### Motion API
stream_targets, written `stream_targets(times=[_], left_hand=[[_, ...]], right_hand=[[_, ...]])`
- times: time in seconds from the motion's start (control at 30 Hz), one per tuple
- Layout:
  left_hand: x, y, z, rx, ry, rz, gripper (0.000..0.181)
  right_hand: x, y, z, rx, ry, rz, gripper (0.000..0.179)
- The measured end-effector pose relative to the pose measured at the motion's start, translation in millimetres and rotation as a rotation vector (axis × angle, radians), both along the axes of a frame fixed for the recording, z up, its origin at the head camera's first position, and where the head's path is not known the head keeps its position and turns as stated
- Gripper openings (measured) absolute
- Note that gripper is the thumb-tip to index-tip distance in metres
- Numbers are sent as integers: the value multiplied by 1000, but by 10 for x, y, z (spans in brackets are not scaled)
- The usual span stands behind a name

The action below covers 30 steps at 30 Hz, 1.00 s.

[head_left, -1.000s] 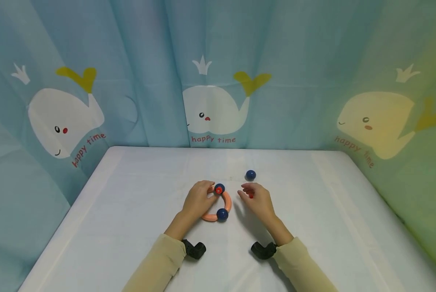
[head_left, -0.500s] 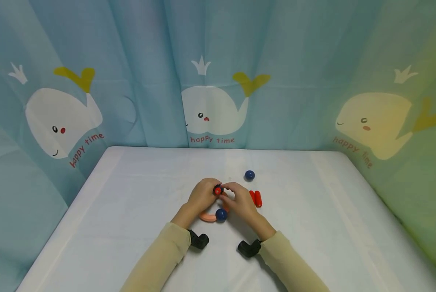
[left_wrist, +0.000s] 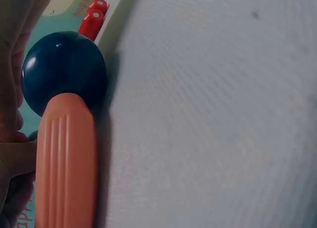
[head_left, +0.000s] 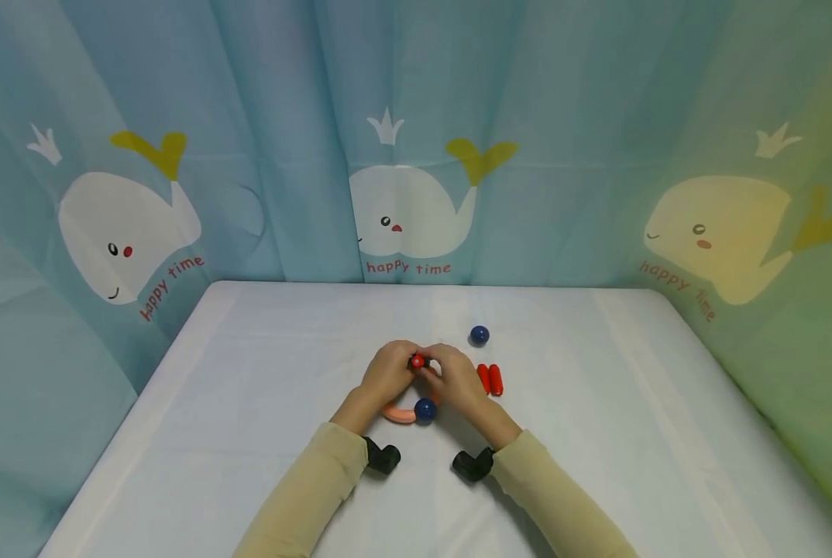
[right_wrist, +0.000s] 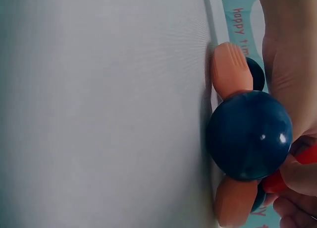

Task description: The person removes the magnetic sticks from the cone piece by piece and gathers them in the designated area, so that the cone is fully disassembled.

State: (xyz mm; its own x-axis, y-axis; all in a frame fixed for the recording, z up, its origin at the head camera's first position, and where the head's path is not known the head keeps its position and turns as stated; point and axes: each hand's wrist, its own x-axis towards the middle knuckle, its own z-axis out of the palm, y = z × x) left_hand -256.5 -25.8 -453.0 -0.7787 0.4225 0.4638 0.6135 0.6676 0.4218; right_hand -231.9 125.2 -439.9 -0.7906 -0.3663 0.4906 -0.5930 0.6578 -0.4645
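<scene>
At the far side of a ring of orange curved sticks (head_left: 399, 415) and blue balls, my hands meet. Between them a red stick (head_left: 417, 361) shows its end upward, over a mostly hidden blue ball. My left hand (head_left: 386, 375) curls round that far ball; its exact hold is partly covered. With thumb and fingers, my right hand (head_left: 459, 380) pinches the red stick, seen also in the right wrist view. The near blue ball (head_left: 425, 411) of the ring lies on the table, joined to orange sticks on both sides in the right wrist view.
Two loose red sticks (head_left: 496, 380) lie side by side, just right of my right hand. Farther back is a loose blue ball (head_left: 479, 335). A white table (head_left: 583, 434) carries everything, with a whale-printed curtain (head_left: 562, 155) behind it.
My right hand has moved left to the upright red stick and meets my left hand. Two red sticks, earlier mostly hidden by the right hand, now lie in view on the table.
</scene>
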Motion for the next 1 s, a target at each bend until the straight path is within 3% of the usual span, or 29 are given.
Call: stream_targets(times=[0.17, 0.37, 0.63, 1.0], left_hand=[[5, 23, -5, -13, -16, 23, 9], [0, 29, 6, -12, -47, 57, 13], [24, 15, 5, -15, -140, 57, 26], [30, 3, 26, -12, -169, 70, 30]], right_hand=[[23, -4, 34, 27, 23, 5, 22], [66, -18, 224, -46, 12, -14, 16], [109, 289, 303, -67, -151, -116, 20], [203, 931, 361, -106, -347, -291, 27]])
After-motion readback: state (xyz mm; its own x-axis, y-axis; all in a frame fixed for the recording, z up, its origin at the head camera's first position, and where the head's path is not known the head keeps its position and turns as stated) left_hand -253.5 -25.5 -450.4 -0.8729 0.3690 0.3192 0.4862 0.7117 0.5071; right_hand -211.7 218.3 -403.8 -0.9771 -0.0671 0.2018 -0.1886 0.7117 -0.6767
